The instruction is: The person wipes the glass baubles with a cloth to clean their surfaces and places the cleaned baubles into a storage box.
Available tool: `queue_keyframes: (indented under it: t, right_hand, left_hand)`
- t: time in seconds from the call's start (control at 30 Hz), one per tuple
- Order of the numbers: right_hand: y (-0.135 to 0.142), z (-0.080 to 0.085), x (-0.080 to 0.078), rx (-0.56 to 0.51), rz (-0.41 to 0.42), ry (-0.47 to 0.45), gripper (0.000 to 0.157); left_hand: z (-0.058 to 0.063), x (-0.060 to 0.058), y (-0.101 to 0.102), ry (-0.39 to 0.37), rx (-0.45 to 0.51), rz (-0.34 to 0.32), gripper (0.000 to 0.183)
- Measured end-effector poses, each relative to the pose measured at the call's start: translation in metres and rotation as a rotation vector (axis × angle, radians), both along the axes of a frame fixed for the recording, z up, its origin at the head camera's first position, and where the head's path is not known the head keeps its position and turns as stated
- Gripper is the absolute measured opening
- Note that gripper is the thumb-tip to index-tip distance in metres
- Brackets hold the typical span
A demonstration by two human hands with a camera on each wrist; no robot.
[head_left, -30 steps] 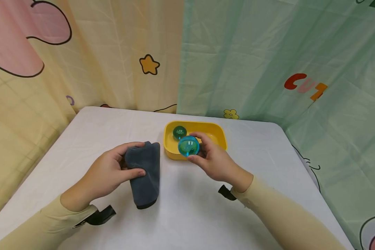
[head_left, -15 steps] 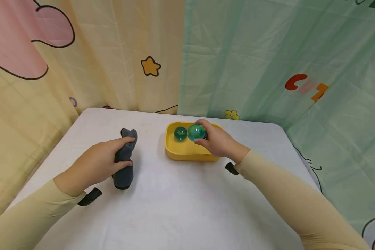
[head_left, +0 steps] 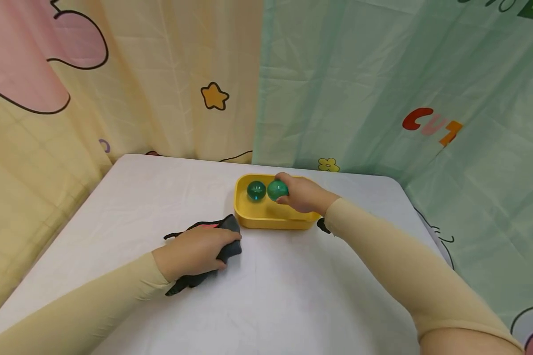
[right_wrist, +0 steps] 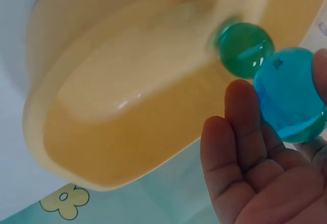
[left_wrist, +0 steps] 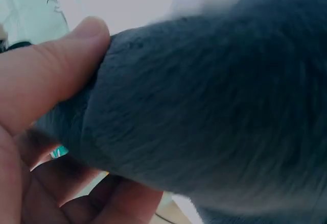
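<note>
My left hand (head_left: 196,250) grips a folded dark grey cloth (head_left: 232,250) low over the white table, just left of the yellow tray (head_left: 273,223). Black edging and a bit of red show on the cloth's far side. The left wrist view is mostly filled by the plush cloth (left_wrist: 204,101), thumb on one side and fingers curled on the other. Over the tray, my right hand (head_left: 304,194) pinches a clear blue-green ball (head_left: 277,190) between thumb and fingers. A second, green ball (head_left: 256,191) lies in the tray, left of the held ball (right_wrist: 288,94).
A white cloth covers the table (head_left: 266,296). Behind it hang patterned curtains (head_left: 355,88), cream on the left and green on the right. The tray stands near the table's back edge, and its walls rise around the balls.
The right hand carried its ball from the tray's near edge farther back over the tray. The left hand moved the cloth left, then rightward toward the tray, and the cloth has loosened, showing its black edging.
</note>
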State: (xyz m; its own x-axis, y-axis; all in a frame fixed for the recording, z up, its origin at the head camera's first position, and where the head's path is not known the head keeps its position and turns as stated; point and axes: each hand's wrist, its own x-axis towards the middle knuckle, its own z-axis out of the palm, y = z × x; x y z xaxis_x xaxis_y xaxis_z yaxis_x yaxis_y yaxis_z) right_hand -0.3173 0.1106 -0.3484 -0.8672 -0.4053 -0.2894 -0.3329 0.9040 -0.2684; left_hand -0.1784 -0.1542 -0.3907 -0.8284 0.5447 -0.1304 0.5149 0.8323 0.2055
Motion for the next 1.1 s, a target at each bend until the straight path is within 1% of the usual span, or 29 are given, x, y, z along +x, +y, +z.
queue_keyframes:
  t: [0.17, 0.27, 0.4, 0.57, 0.63, 0.7, 0.77, 0.83, 0.93, 1.0, 1.1]
  right_hand:
    - [0.001, -0.005, -0.013, 0.074, -0.002, -0.05, 0.07]
    - [0.002, -0.008, -0.018, 0.115, 0.01, -0.079, 0.069]
    - [0.003, -0.011, -0.023, 0.158, 0.037, -0.099, 0.066]
    - [0.002, -0.015, -0.026, 0.203, 0.107, -0.083, 0.064]
    - [0.002, -0.016, -0.026, 0.213, 0.131, -0.081, 0.063]
    - [0.001, -0.017, -0.026, 0.22, 0.145, -0.088, 0.063]
    - [0.001, -0.018, -0.025, 0.22, 0.135, -0.111, 0.063]
    - [0.0, -0.019, -0.025, 0.228, 0.12, -0.132, 0.063]
    - [-0.001, -0.02, -0.025, 0.241, 0.092, -0.16, 0.063]
    - [-0.002, -0.021, -0.026, 0.251, 0.081, -0.166, 0.063]
    - [-0.003, -0.022, -0.027, 0.255, 0.062, -0.174, 0.064]
  left_hand:
    - [-0.013, 0.004, 0.005, -0.028, 0.002, -0.026, 0.065]
    - [-0.018, 0.005, 0.002, -0.015, 0.003, -0.066, 0.064]
    - [-0.024, 0.003, -0.002, 0.004, -0.021, -0.082, 0.057]
    - [-0.028, 0.0, -0.007, 0.024, -0.057, -0.097, 0.05]
    - [-0.028, 0.0, -0.009, 0.023, -0.072, -0.108, 0.052]
    - [-0.027, -0.002, -0.011, 0.007, -0.085, -0.117, 0.055]
    - [-0.027, -0.003, -0.014, -0.03, -0.088, -0.114, 0.055]
    - [-0.026, -0.005, -0.017, -0.065, -0.075, -0.114, 0.052]
    - [-0.026, -0.008, -0.021, -0.089, -0.047, -0.118, 0.047]
    - [-0.026, -0.011, -0.023, -0.079, -0.042, -0.129, 0.047]
    - [-0.028, -0.014, -0.025, -0.067, -0.037, -0.135, 0.054]
